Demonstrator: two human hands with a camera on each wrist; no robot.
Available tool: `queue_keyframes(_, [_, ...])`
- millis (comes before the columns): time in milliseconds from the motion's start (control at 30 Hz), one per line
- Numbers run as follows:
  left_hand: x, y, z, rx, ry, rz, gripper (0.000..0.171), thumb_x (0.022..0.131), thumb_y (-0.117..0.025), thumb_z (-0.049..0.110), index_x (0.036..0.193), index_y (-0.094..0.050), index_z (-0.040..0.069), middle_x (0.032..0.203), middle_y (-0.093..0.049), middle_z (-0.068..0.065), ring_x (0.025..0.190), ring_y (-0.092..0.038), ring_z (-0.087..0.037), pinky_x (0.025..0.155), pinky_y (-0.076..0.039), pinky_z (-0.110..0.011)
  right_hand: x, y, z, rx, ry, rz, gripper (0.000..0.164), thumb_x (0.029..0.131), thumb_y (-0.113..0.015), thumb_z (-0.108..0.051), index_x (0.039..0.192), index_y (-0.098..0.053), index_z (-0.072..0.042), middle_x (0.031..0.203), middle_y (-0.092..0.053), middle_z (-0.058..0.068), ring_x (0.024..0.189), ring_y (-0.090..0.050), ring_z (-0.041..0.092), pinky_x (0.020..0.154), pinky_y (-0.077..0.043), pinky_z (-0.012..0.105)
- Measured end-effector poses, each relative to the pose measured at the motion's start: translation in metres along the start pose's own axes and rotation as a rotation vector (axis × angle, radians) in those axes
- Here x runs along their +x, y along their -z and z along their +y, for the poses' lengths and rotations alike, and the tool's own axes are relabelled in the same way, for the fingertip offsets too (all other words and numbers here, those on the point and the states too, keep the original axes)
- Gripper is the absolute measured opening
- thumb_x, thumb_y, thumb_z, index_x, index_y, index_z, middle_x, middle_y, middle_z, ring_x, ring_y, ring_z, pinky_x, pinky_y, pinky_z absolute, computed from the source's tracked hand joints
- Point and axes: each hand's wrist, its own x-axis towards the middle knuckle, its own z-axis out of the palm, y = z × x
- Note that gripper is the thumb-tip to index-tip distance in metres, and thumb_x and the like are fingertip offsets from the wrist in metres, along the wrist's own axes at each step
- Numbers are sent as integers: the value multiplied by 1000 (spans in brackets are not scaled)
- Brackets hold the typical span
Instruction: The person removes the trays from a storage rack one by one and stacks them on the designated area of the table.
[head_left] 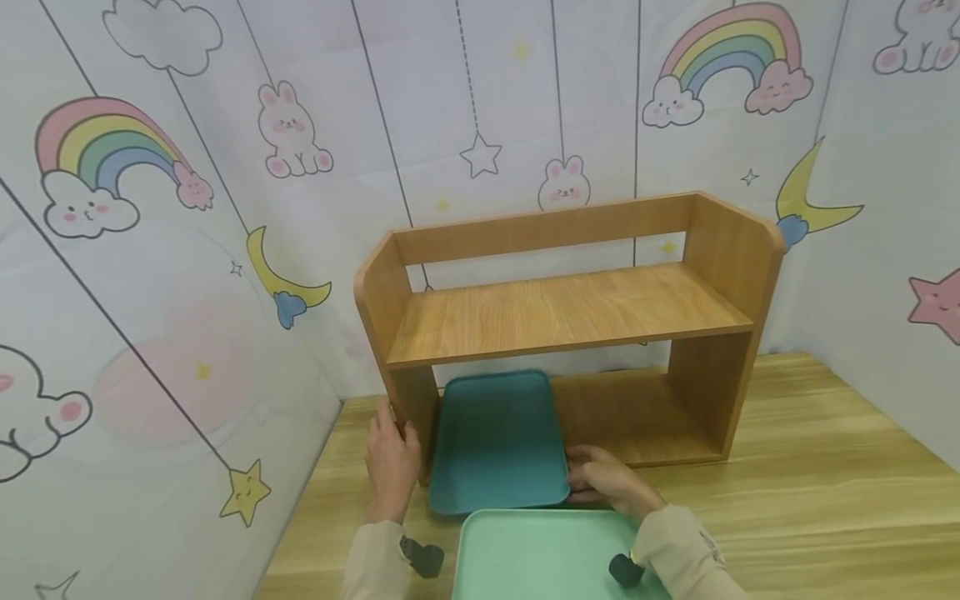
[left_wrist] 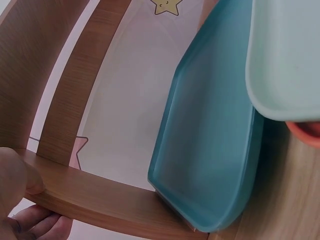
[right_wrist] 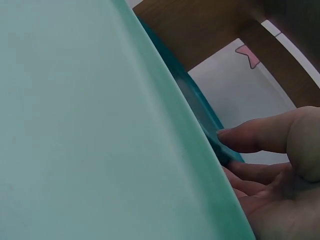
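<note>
A teal tray (head_left: 498, 442) lies on the left part of the lower shelf, its front end sticking out past the shelf's edge. My right hand (head_left: 603, 479) holds its front right corner, with the thumb above and the other fingers lower in the right wrist view. The left hand (head_left: 393, 462) grips the left side panel of the wooden desk shelf (head_left: 570, 312). In the left wrist view the thumb lies on one face of that panel and the fingers (left_wrist: 42, 225) on the other. A mint green tray (head_left: 551, 554) sits in front, close to the teal one.
An orange-red rim (left_wrist: 306, 134) shows under the mint tray in the left wrist view. The shelf stands on a wood-grain table (head_left: 840, 492). Behind it and at the left hangs a white printed cloth (head_left: 480, 92) with rainbows, rabbits and stars.
</note>
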Motion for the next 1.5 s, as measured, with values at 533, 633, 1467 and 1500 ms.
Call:
queue_keyframes(533, [0,3,1,-5,20,-27,47,90,-57,6,134,-41,2,107,-57,-28,95,-59,-44,77,-48,-56,-3,1,-5,108,0,6,69,83,-56,5,145,-24,6,106,-53,21,85,-60,22,84,-53,42])
queue_keyframes(633, [1,2,1,-5,24,-31,48,90,-57,6,134,-41,2,107,-57,-28,95,-58,-45,77,-48,-56,-2,1,-5,122,2,18,68,83,-56,5,144,-25,7,109,-54,23,85,-61,21,86,-53,43])
queue_keyframes(1467, [0,2,0,-11,19,-27,48,89,-57,6,135,-41,2,107,-57,-28,95,-58,-45,77,-47,-56,-4,-7,-12,242,-13,63,65,83,-53,7,142,-26,12,121,-53,29,91,-64,25,86,-53,46])
queue_keyframes(1500, [0,2,1,-10,18,-27,48,89,-58,6,135,-41,2,107,-57,-28,95,-58,-45,77,-47,-56,-4,-7,-12,247,-15,66,65,83,-53,7,142,-27,12,122,-52,30,91,-64,24,85,-53,46])
